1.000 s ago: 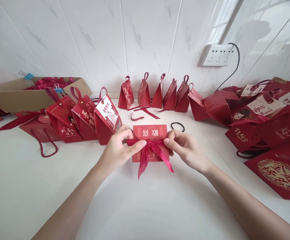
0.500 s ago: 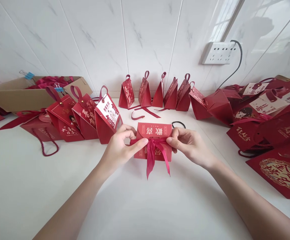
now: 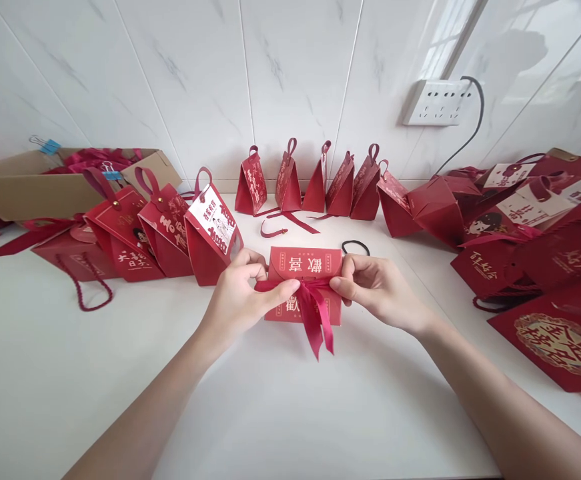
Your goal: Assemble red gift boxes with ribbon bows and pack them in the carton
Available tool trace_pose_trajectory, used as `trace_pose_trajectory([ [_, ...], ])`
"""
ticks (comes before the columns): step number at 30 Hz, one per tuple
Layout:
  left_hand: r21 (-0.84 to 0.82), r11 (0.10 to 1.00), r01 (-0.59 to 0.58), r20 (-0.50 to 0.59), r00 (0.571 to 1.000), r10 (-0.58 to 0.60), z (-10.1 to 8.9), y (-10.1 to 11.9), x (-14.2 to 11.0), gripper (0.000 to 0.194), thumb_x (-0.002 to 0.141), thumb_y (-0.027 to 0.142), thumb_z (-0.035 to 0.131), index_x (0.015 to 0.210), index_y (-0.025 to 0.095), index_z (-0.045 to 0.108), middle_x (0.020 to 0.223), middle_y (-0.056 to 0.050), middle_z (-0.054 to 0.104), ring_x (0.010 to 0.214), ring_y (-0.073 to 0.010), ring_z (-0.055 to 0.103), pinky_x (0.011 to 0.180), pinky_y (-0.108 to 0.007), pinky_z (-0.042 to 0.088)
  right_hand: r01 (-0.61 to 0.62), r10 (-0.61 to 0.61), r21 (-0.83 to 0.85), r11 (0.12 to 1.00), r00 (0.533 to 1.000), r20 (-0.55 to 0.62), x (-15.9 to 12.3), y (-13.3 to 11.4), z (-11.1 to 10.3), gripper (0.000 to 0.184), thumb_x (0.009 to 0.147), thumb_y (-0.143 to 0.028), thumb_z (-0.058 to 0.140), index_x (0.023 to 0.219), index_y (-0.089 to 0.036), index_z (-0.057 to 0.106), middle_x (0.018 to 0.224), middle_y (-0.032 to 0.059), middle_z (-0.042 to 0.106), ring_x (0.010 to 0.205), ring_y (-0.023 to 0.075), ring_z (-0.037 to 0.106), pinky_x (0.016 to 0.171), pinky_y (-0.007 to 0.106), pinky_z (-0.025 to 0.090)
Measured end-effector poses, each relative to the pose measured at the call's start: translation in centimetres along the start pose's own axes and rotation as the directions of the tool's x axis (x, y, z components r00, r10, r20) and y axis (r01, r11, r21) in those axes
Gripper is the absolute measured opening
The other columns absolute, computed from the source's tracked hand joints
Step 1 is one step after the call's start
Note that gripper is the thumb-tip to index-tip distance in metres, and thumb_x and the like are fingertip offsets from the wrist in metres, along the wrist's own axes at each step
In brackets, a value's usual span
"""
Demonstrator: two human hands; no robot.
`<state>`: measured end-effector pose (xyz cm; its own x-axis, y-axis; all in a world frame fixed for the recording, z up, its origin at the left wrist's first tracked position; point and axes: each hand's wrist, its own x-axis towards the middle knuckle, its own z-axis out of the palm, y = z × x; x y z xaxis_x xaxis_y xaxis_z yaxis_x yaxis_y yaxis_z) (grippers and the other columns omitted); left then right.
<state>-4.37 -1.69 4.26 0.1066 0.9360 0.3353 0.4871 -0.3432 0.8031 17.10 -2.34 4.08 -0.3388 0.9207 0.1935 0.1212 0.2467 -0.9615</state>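
Wall: white, marbled, tiled; set behind all items.

Table: white; bare foreground.

Heap of red bags: piled at the right, one marked with a gold roundel.

Carton: brown, placed at the far left against the wall; filled with red material.

Row of boxes: six, red, peaked, loop-handled; stood along the wall.

Trio of boxes: red, peaked, loop-handled; stood close together at the left, the nearest to the centre faced with a white panel.

Rope-handled bag: red, set just left of the trio.

Box: red, gold-lettered, flap folded over; held at the centre, between the two hands. Whether the table is touched by it cannot be told.

Left hand: closed; ribbon gripped beneath the thumb beside the knot, fingers curled at the box's left edge.

Right hand: closed; ribbon pinched between thumb and fingers at the box's right edge.

Socket: white, mounted on the wall; dark cable attached.

Ribbon: crimson, passed across the box and knotted; two tails hung towards the front.

Clips: two, blue, fixed to the carton.

Ring: black, laid just behind the right hand.
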Motion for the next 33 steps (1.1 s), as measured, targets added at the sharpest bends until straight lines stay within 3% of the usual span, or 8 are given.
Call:
trace_pose_trajectory([
  [8, -0.044, 0.998, -0.039, -0.030, 0.999, 0.038, 0.5, -0.4, -0.1, 0.047, 0.067, 0.046, 0.070, 0.050, 0.018, 0.037, 0.077, -0.001, 0.049, 0.070, -0.0147, 0.049, 0.059, -0.028, 0.041, -0.021, 0.022, 0.028, 0.999, 1.000, -0.015, 0.3, 0.0, -0.2, 0.040, 0.080, -0.046, 0.064, 0.058, -0.019, 0.045, 0.057, -0.0020, 0.050, 0.053, 0.0098, 0.045, 0.049, 0.024, 0.036],
  [14, -0.114, 0.993, -0.014, 0.040, 0.999, 0.019, 0.8, -0.7, -0.2, 0.043, 0.077, 0.045, 0.060, 0.058, 0.019, 0.032, 0.077, -0.001, 0.047, 0.073, -0.0156, 0.047, 0.062, -0.028, 0.040, -0.028, 0.036, 0.092, 0.995, 0.996, -0.084, 0.4, 0.2, 0.0, 0.042, 0.077, -0.044, 0.067, 0.056, -0.019, 0.042, 0.057, -0.0031, 0.048, 0.052, 0.0087, 0.043, 0.050, 0.023, 0.034],
  [18, -0.085, 0.991, -0.101, -0.045, 0.994, 0.098, 1.0, -1.0, -0.3, 0.038, 0.079, 0.040, 0.060, 0.060, 0.020, 0.035, 0.075, 0.000, 0.044, 0.072, -0.0148, 0.048, 0.065, -0.028, 0.042, -0.035, 0.043, 0.096, 0.995, 0.996, -0.082, 0.4, 0.3, 0.0, 0.040, 0.076, -0.044, 0.068, 0.056, -0.019, 0.043, 0.056, -0.0031, 0.048, 0.052, 0.0088, 0.043, 0.049, 0.023, 0.033],
  [20, -0.019, 0.977, -0.211, -0.116, 0.971, 0.208, 1.2, -1.2, -0.4, 0.031, 0.084, 0.036, 0.056, 0.064, 0.020, 0.038, 0.074, 0.000, 0.045, 0.072, -0.0147, 0.048, 0.067, -0.028, 0.042, -0.031, 0.040, 0.102, 0.994, 0.996, -0.084, 0.5, 0.2, 0.0, 0.040, 0.077, -0.042, 0.067, 0.056, -0.019, 0.043, 0.056, -0.0034, 0.048, 0.052, 0.0088, 0.043, 0.050, 0.023, 0.033],
  [24, 0.150, 0.898, -0.413, -0.256, 0.861, 0.439, 1.7, -1.4, -0.6, 0.012, 0.085, 0.022, 0.056, 0.079, 0.021, 0.046, 0.075, 0.001, 0.050, 0.073, -0.0129, 0.050, 0.070, -0.027, 0.045, -0.029, 0.038, 0.093, 0.995, 0.995, -0.091, 0.5, 0.3, 0.1, 0.039, 0.080, -0.039, 0.065, 0.057, -0.018, 0.042, 0.056, -0.0040, 0.048, 0.053, 0.0080, 0.043, 0.050, 0.022, 0.033],
  [28, 0.093, 0.833, -0.545, -0.382, 0.753, 0.535, 1.9, -1.1, -1.1, 0.018, 0.082, 0.010, 0.061, 0.092, 0.020, 0.049, 0.080, 0.001, 0.052, 0.073, -0.0105, 0.053, 0.067, -0.023, 0.047, -0.030, 0.037, 0.094, 0.995, 0.997, -0.074, 0.4, 0.3, 0.3, 0.037, 0.081, -0.038, 0.064, 0.058, -0.018, 0.042, 0.056, -0.0043, 0.049, 0.053, 0.0073, 0.043, 0.050, 0.021, 0.033],
  [30, 0.116, 0.729, -0.675, -0.318, 0.670, 0.671, 1.9, -0.9, -1.5, 0.021, 0.080, 0.005, 0.061, 0.093, 0.019, 0.053, 0.081, 0.000, 0.053, 0.076, -0.0113, 0.054, 0.068, -0.025, 0.049, -0.028, 0.034, 0.107, 0.994, 0.998, -0.056, 0.3, 0.3, 0.4, 0.037, 0.082, -0.038, 0.064, 0.059, -0.018, 0.042, 0.056, -0.0044, 0.049, 0.053, 0.0072, 0.043, 0.050, 0.020, 0.033],
  [33, 0.164, 0.505, -0.848, -0.085, 0.497, 0.863, 2.1, -0.7, -2.0, 0.019, 0.080, 0.002, 0.060, 0.092, 0.016, 0.060, 0.081, -0.001, 0.056, 0.077, -0.0127, 0.054, 0.068, -0.027, 0.050, -0.021, 0.028, 0.120, 0.993, 0.998, -0.054, 0.3, 0.3, 0.5, 0.038, 0.081, -0.038, 0.064, 0.059, -0.018, 0.042, 0.055, -0.0052, 0.047, 0.052, 0.0068, 0.041, 0.049, 0.020, 0.032],
])
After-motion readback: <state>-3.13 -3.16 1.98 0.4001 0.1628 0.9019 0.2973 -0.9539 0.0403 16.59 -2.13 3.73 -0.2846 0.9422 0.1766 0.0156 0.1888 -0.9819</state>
